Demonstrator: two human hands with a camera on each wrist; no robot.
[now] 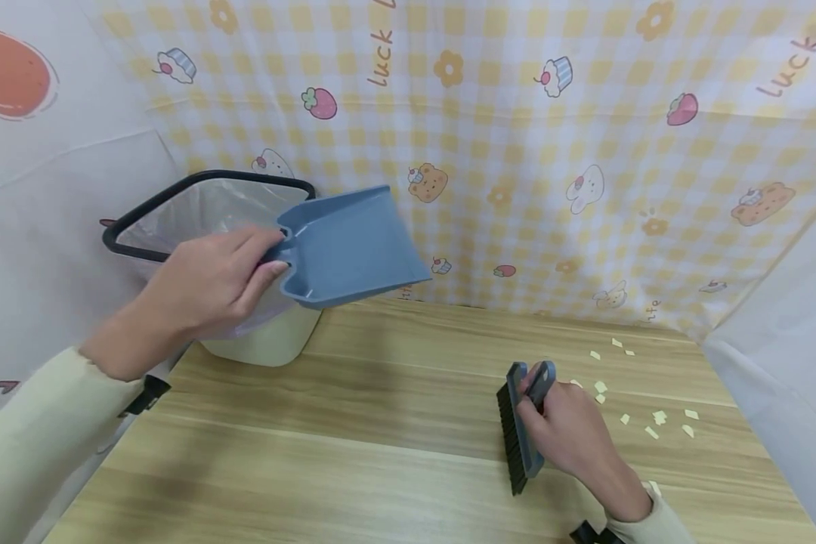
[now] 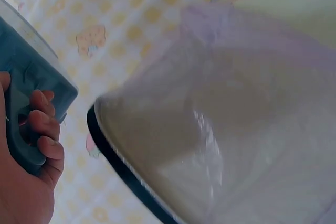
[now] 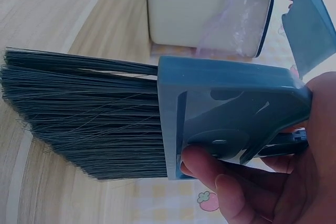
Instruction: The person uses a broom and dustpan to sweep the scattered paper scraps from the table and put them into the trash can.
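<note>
My left hand (image 1: 207, 281) grips the handle of a blue dustpan (image 1: 353, 245), held up beside the bin's right rim, its wide edge pointing right; no scraps show on its pan. In the left wrist view the fingers of the left hand (image 2: 31, 156) curl round the handle. My right hand (image 1: 574, 434) grips a blue brush (image 1: 529, 423) with dark bristles, low over the table. In the right wrist view the brush (image 3: 226, 114) is held by the right hand (image 3: 268, 182), bristles (image 3: 89, 114) pointing left. Small pale scraps (image 1: 659, 417) lie scattered right of the brush.
A pale bin (image 1: 265, 340) with a black rim (image 1: 151, 202) and a clear liner (image 1: 211, 204) stands at the table's back left. The wooden table (image 1: 313, 468) spreads in front. A yellow checked cloth (image 1: 489, 151) hangs behind, with white cloth (image 1: 802, 332) at the right side.
</note>
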